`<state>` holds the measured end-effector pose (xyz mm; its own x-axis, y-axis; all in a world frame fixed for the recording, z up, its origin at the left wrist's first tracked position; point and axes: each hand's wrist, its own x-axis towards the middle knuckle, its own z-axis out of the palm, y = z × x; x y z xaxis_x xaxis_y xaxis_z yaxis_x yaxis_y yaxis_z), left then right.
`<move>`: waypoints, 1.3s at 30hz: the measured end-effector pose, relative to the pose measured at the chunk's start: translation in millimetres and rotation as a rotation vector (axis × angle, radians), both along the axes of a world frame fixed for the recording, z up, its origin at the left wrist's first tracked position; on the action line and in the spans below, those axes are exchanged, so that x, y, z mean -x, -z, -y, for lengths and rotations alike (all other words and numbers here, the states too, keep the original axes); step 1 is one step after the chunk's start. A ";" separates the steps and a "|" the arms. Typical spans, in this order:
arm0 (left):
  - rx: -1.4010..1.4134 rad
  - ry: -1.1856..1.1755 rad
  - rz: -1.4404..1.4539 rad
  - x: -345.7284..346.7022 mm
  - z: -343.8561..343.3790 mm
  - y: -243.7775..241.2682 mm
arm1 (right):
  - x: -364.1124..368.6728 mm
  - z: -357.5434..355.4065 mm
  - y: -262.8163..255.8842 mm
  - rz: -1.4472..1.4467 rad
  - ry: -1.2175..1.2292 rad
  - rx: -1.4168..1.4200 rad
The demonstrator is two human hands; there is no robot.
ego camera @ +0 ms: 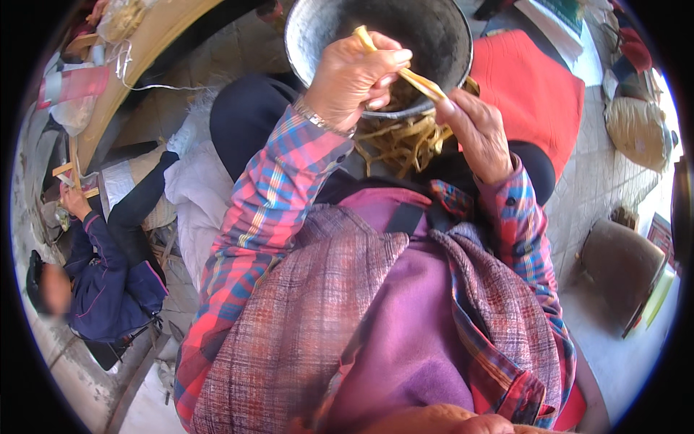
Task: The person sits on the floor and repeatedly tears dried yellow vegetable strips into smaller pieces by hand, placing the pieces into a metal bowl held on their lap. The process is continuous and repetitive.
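A pale yellow plant-fibre strip point(421, 83) stretches between my two hands over the near rim of a round metal basin point(461, 32). My left hand point(352, 76), with a metal watch band at the wrist, is closed round the strip, whose short end sticks out above the fist. Lower and to the right, my right hand point(480, 127) pinches the strip's other end between thumb and fingers. Below the basin's near edge lies a tangled heap of similar yellowish strips point(404, 144). The basin's inside is dark, and its contents are hard to make out.
A red cloth point(528, 92) covers my right knee. At the left a co-worker point(111, 282) in dark clothes sits holding something by a wooden frame point(74, 168). Pale cloth point(198, 190) lies beside my left leg. A brown padded seat point(621, 271) stands at the right, a stuffed sack point(637, 133) beyond.
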<state>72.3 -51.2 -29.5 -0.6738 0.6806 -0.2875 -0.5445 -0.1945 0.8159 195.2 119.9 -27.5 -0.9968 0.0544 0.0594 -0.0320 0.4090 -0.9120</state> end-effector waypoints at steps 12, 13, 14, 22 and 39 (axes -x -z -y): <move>-0.129 -0.120 -0.532 111.8 -58.5 -84.0 | 115.3 -61.8 -85.8 -0.484 0.234 -0.288; -0.142 -0.122 -0.605 128.3 -65.9 -83.0 | 129.8 -67.5 -83.6 -0.503 0.283 -0.315; -0.084 -0.102 -0.586 156.6 -70.2 -68.7 | 144.7 -72.5 -80.2 -0.546 0.299 -0.332; 0.438 -0.454 -1.075 242.7 -121.2 -10.6 | 234.2 -107.5 -13.2 -0.456 0.466 -0.586; 0.662 0.449 -0.627 80.5 -29.3 -17.3 | 64.7 -23.5 -33.0 -0.280 0.232 0.213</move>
<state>-8.1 -21.9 -12.2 -0.5541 0.7400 -0.3813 0.1070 0.5175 0.8489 130.5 143.4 5.5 -0.9038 0.3156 0.2891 -0.2197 0.2376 -0.9462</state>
